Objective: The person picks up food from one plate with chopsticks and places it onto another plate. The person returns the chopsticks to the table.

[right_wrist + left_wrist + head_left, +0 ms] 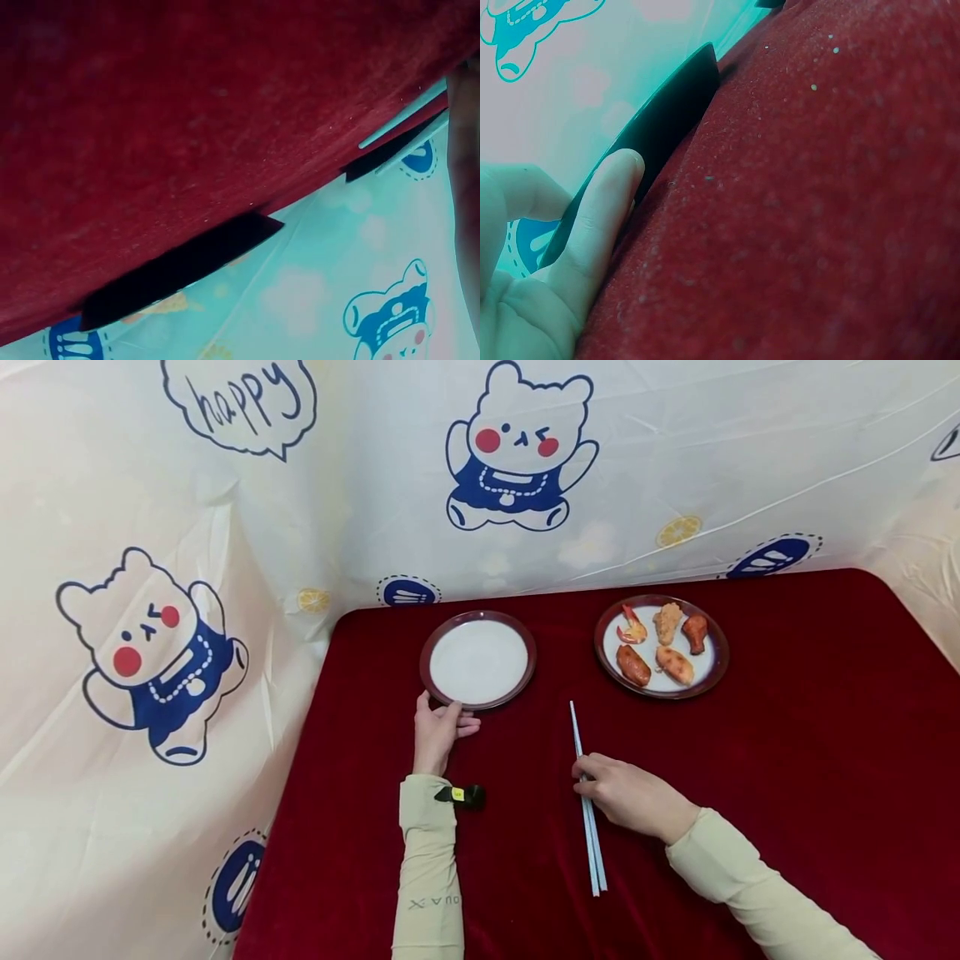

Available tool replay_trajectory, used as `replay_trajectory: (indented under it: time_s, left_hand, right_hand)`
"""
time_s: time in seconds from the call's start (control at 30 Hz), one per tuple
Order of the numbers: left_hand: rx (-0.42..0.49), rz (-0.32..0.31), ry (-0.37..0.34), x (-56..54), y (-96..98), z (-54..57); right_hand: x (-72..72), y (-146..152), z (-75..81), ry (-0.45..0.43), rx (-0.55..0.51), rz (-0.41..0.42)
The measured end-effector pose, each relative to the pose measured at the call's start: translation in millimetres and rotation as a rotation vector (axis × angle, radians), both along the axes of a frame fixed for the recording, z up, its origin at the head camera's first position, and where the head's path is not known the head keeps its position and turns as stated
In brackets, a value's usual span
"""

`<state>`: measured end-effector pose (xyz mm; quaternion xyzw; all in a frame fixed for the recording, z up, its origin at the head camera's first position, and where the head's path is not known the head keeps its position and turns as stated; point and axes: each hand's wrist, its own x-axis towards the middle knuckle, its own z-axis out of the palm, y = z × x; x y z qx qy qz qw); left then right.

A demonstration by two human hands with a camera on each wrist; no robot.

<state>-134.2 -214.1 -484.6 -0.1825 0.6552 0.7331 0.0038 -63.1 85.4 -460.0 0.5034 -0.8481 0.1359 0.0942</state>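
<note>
My left hand [437,732] is at the near rim of a white plate [480,662] with a brown rim, pinching its edge. In the left wrist view, one finger [604,202] lies against the dark outer side of this plate [671,101], and another reaches the rim from the left. My right hand [630,789] holds a pair of pale blue chopsticks [592,852] around their middle, low over the red cloth. The thin ends point away from me. In the right wrist view the chopsticks [405,112] show at the right edge, the hand mostly cut off.
A second brown-rimmed plate [722,664] at the back right bears a shrimp [632,625], a breaded piece [667,622], a drumstick [696,633] and two browned wing pieces [633,666]. Red velvety cloth [810,735] covers the table. Printed curtains [360,468] hang behind and at the left.
</note>
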Motion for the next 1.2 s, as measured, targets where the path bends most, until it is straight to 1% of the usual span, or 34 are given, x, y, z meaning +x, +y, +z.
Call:
replay_trajectory:
  time_s: [0.13, 0.33, 0.43, 0.53, 0.73, 0.83, 0.93, 0.97, 1.03, 1.1, 1.13, 1.2]
  left_hand:
    - [0.002, 0.000, 0.002, 0.2, -0.7, 1.1]
    - [0.000, 0.000, 0.009, -0.3, -1.6, 1.6]
    - [-0.001, -0.007, 0.005, -0.5, -0.8, 1.1]
    - [0.000, -0.019, 0.000, -1.4, 1.5, 1.3]
    - [-0.002, -0.046, 0.002, -4.6, 5.9, 1.9]
    - [0.005, -0.051, -0.002, -6.4, 7.7, 1.3]
    - [0.019, -0.054, -0.022, -8.2, 7.4, 1.3]
    - [0.024, -0.053, -0.035, -8.0, 6.1, 2.3]
    - [0.018, -0.046, -0.068, -3.5, 1.2, 6.6]
    - [-0.008, -0.046, -0.097, 2.7, -4.7, 14.6]
    - [-0.037, -0.046, -0.108, 7.1, -8.3, 20.1]
    - [-0.146, -0.062, -0.107, 17.0, -15.5, 32.6]
  right_hand:
    - [-0.4, 4, 2.0, -0.042, -0.036, -0.003]
    - [-0.2, 5, 4.7, -0.090, -0.055, -0.013]
    - [1.6, 6, 4.3, -0.110, -0.057, -0.033]
    - [4.6, 8, 3.9, -0.118, -0.055, -0.059]
    - [10.3, 11, 3.7, -0.091, -0.085, -0.092]
    - [12.5, 13, 3.9, -0.118, -0.096, -0.105]
    - [13.3, 17, 5.2, -0.141, -0.105, -0.139]
    - [12.9, 18, 5.8, -0.138, -0.110, -0.157]
    - [11.2, 19, 8.1, -0.122, -0.128, -0.192]
    - [8.7, 21, 12.2, -0.096, -0.165, -0.240]
    - [7.4, 22, 14.9, -0.085, -0.185, -0.266]
    - [4.7, 25, 21.4, -0.079, -0.214, -0.324]
